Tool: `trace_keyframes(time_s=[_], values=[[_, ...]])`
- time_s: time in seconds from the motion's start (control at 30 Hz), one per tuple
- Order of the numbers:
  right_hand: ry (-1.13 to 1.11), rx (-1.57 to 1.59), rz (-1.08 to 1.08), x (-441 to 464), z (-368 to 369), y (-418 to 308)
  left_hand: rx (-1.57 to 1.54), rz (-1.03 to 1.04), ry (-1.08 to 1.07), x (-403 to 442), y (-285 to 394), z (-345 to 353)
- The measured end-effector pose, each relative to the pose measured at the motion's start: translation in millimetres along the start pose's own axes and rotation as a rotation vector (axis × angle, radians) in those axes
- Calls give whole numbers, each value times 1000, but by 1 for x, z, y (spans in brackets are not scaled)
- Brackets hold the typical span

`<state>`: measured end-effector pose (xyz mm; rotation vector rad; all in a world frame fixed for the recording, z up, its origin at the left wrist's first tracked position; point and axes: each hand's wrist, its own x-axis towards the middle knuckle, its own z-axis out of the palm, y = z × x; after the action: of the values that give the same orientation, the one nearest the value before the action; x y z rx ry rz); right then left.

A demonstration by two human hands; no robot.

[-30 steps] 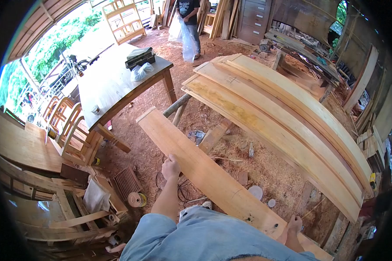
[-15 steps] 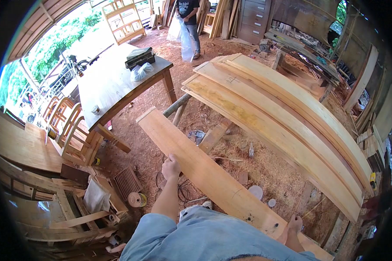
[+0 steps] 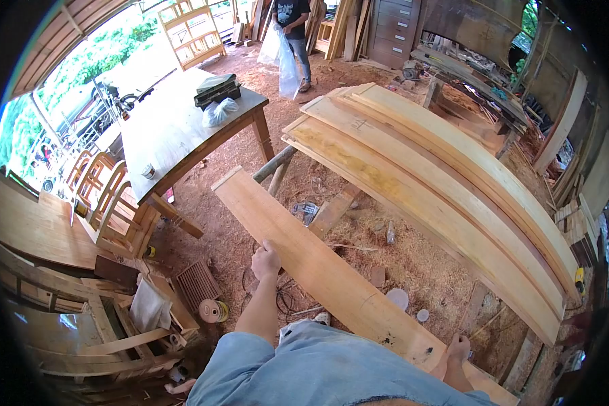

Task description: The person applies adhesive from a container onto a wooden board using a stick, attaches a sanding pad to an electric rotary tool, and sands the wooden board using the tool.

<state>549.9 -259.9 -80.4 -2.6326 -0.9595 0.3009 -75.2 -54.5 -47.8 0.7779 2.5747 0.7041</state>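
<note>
A long wooden plank (image 3: 318, 267) slants from the centre left down to the lower right, in front of my body. My left hand (image 3: 266, 259) is closed around its near edge, with the fingers partly hidden. Farther down the plank, my right hand (image 3: 458, 348) is closed at the far edge. Dark spots mark the plank's surface near my right hand. Several stacked boards (image 3: 413, 172) lie beyond it, on a support of round poles (image 3: 275, 164).
A table (image 3: 176, 135) bears a black case (image 3: 216, 93), a plastic bag and a cup. A person (image 3: 292, 34) holds clear plastic sheeting beyond it. Wooden frames (image 3: 101, 325) stand at lower left. A tin (image 3: 213, 310), a glass bottle (image 3: 390, 233) and shavings lie on the floor.
The person in the background has shifted the plastic sheeting slightly to the left. My hands and the plank have not visibly moved.
</note>
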Motion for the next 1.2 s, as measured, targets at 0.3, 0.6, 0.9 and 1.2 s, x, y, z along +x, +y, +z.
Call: trace_keyframes(time_s=[0.3, 0.6, 0.9, 1.2], values=[[-23, -2, 30, -5, -7, -10, 1, 4, 9, 1, -1, 1], [7, -4, 1, -2, -5, -8, -3, 0, 3, 0, -1, 0], [9, -9, -18, -9, -11, -14, -7, -5, -3, -2, 1, -2], [21, 19, -9, -9, -9, -14, -15, -23, -12, -3, 3, -4]])
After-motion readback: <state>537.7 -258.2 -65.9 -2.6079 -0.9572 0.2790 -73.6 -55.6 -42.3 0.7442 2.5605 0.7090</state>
